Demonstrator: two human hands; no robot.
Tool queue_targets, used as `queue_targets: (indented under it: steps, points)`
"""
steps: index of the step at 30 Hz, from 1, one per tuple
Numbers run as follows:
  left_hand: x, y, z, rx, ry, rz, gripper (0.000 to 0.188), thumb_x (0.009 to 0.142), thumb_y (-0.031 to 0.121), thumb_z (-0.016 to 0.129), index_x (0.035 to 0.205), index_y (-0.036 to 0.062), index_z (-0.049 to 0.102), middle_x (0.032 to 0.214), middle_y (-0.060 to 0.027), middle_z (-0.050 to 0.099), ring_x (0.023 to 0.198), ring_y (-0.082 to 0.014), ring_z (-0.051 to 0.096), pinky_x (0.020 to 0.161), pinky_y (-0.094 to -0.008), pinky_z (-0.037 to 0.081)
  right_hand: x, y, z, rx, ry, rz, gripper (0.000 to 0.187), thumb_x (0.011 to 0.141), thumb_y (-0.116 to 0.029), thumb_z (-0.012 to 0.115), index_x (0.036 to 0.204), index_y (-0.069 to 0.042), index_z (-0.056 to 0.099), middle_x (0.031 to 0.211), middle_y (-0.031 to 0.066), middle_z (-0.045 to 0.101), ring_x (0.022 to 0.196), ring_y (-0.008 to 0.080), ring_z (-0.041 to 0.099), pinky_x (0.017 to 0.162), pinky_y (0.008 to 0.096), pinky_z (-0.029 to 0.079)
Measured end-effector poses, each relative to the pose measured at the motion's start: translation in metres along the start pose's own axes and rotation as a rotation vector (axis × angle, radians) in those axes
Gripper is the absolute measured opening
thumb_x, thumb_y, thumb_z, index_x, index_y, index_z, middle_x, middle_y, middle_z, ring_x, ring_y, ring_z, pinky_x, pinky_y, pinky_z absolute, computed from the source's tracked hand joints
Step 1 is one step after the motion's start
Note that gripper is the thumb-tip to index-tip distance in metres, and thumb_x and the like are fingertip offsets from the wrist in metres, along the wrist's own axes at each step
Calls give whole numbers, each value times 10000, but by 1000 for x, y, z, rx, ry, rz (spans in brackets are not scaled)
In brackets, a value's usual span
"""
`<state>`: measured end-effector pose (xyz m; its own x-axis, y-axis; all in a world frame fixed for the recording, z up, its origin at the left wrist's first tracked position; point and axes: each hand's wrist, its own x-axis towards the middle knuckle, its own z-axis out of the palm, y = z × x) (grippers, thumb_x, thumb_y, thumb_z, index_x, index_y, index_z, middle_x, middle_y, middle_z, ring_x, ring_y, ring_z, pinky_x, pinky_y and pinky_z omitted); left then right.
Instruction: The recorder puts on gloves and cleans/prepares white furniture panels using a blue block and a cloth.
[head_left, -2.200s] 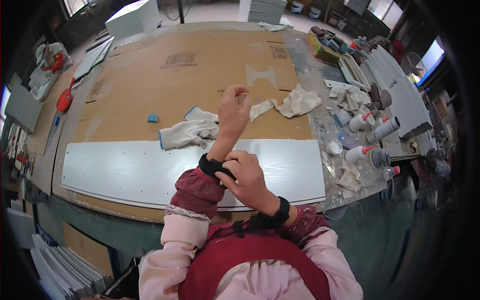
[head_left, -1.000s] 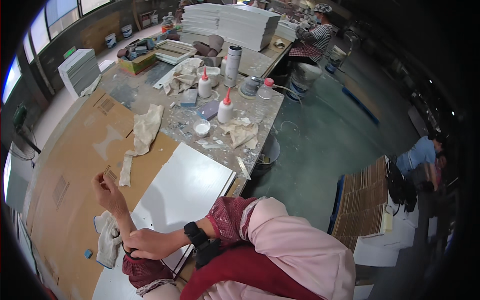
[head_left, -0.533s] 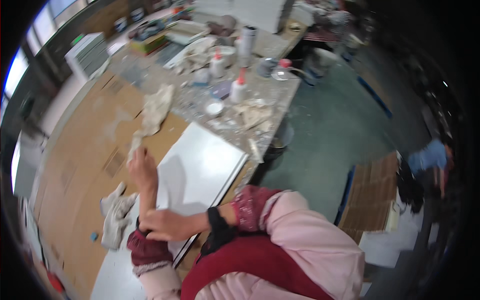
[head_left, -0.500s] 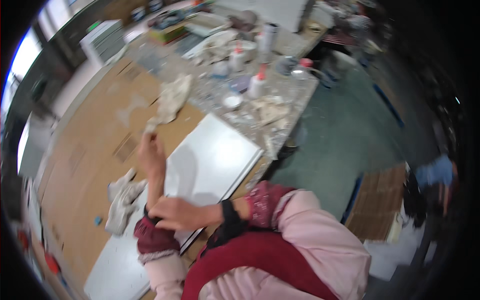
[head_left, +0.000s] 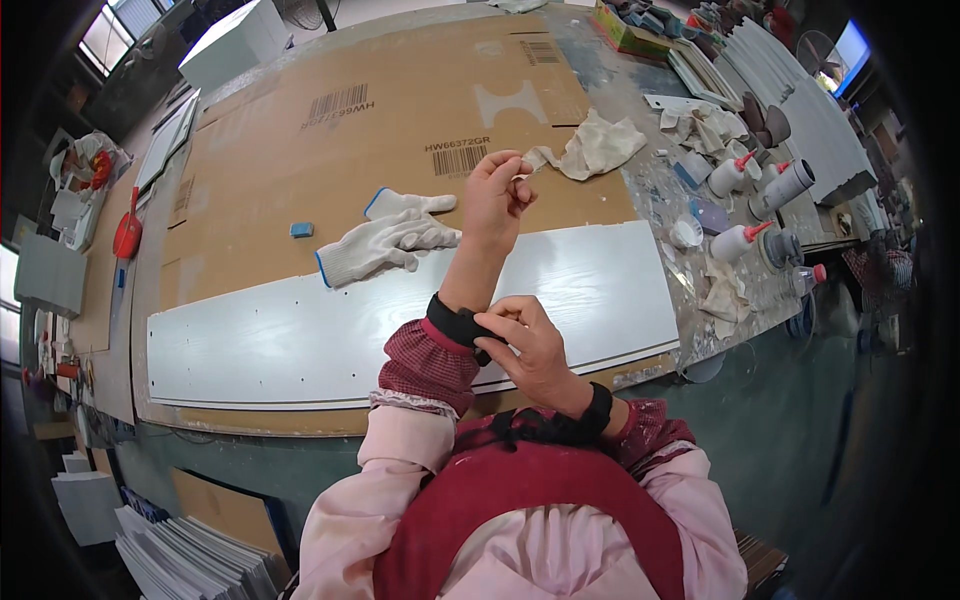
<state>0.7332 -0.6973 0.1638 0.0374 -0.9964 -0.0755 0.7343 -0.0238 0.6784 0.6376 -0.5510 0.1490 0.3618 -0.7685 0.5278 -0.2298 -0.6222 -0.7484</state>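
While your left hand (head_left: pixel 495 205) points up the frame, your right hand (head_left: pixel 535 352) grips the black fabric strap (head_left: pixel 453 322) on its wrist

Where your left hand stands, near the middle of the frame, its fingers curl loosely inward; I cannot tell whether the thumb touches them. Just below, the strap wraps your left wrist beside a dark-red checked sleeve cover (head_left: pixel 430 365). Your right thumb and forefinger are clamped on the strap's right side. A second black fabric band (head_left: pixel 600 408) circles your right wrist.

Beyond your arms, a long white wood-grained panel (head_left: pixel 270 345) crosses mid-frame on a flat brown cardboard sheet (head_left: pixel 390 120). White knitted gloves (head_left: pixel 370 253) with blue cuff edges lie over the panel's far edge, left of centre, near a small blue block (head_left: pixel 301 230). A crumpled off-white cloth (head_left: pixel 605 150) lies at upper right, above white red-tipped squeeze bottles (head_left: pixel 736 243).
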Motion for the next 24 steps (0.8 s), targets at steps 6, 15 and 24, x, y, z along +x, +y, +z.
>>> queue_targets:
  steps: [6,15,24]
  points:
    - [0,-2,-15,-314,75,-88,136,894,90,565,1025,60,547,815,-30,576,537,-84,458,570,-266,448,-6,-1,-3,-64,12,-8,454,677,-15,760,1095,-63,590,993,68,564,836,227,554,715,337,418]
    - [2,-6,-28,-619,104,-164,83,888,89,591,944,63,536,766,-12,565,501,-50,407,502,-212,406,1,4,-5,-217,-44,-209,410,672,-38,752,1058,-68,619,983,34,588,803,193,572,668,327,404]
    - [-11,51,-23,-1076,-174,-50,24,932,32,493,937,21,514,788,-54,556,497,-52,404,452,-170,396,2,10,-3,-94,-29,-366,375,666,-18,748,1010,-52,604,973,71,597,769,227,584,662,335,427]
